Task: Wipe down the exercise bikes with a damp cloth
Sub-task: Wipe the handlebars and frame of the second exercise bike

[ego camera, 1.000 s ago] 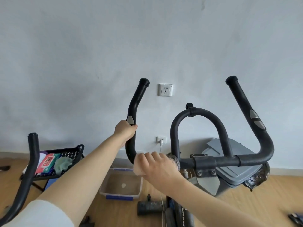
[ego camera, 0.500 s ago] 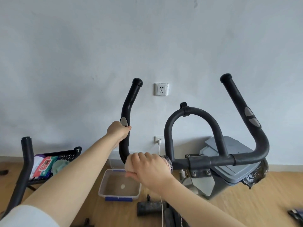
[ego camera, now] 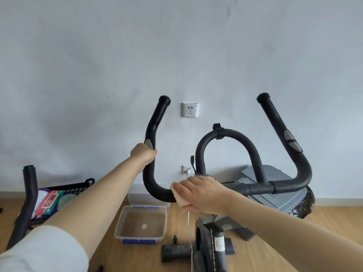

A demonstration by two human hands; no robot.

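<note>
The exercise bike's black handlebar stands in front of me against a grey wall. My left hand grips its left upright arm just below a grey sensor pad. My right hand wraps a light peach cloth around the bar's lower left bend, fingers curled over the top. Most of the cloth is hidden under that hand. The central loop handle and right arm are free.
On the wooden floor below sits a clear plastic tub of murky water. A black cart with packets and cloths stands at the left beside another black bike bar. A grey bin stands behind; a white cable hangs from the wall socket.
My right hand with the cloth has stayed at the bar's lower left bend, its fingers now spread flatter over the top. My left hand keeps its grip. The view has tilted slightly downward.
</note>
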